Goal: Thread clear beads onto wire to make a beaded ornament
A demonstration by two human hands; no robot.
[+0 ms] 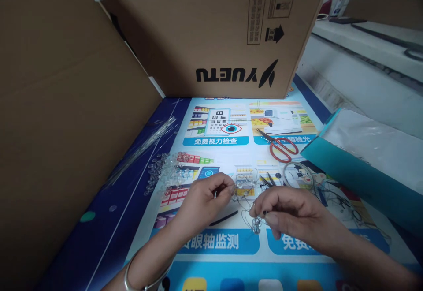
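Observation:
My left hand (211, 194), with a bangle on its wrist, is closed in a pinch on a thin wire strung with clear beads (244, 184). To its right, my right hand (291, 207) has thumb and forefinger closed on thin wire; a small dark spot shows between them, too small to name. Just left of the right fingertips hangs a cluster of clear beads (256, 225), with loops of wire around it. Dark pointed tool tips (270, 179) show just behind the right hand; the rest of that tool is hidden.
Red-handled scissors (283, 149) and a wire coil (298, 176) lie beyond my right hand. Loose clear beads (165, 172) and a bundle of straight wires (142, 147) are at left. Cardboard (214, 31) walls the back and left; a teal box (366, 167) stands right.

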